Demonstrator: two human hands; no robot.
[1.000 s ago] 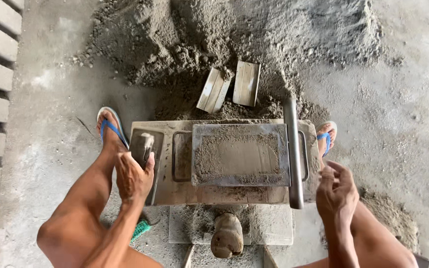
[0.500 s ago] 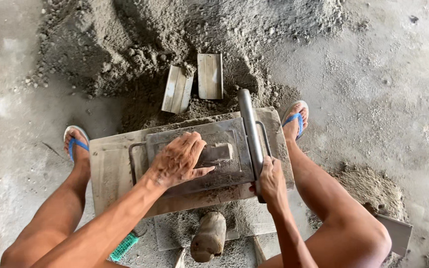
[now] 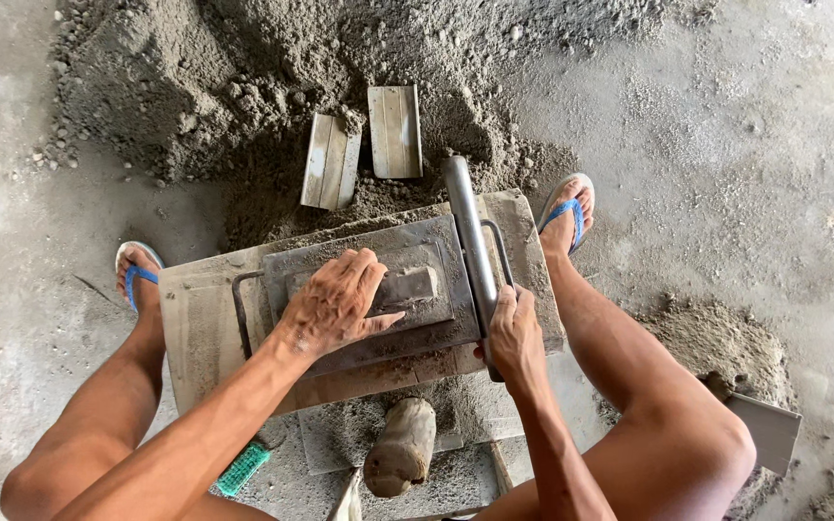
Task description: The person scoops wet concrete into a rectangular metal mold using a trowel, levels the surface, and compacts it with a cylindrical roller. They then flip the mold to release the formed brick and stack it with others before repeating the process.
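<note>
grey cement floor and a sand heap (image 3: 243,87) are seen behind a metal mould (image 3: 359,299), where the left hand (image 3: 335,307) is pressed flat and released on the lid just beside the lever (image 3: 470,241), which runs away from the right hand (image 3: 514,333) clenched around its near end.

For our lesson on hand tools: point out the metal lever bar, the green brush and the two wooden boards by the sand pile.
Metal lever bar (image 3: 465,217), head view, on the upper shaft above the gripping hand.
Green brush (image 3: 242,469), head view, on its bristle face.
Wooden boards (image 3: 395,130), head view, on the middle of the right-hand board.
</note>
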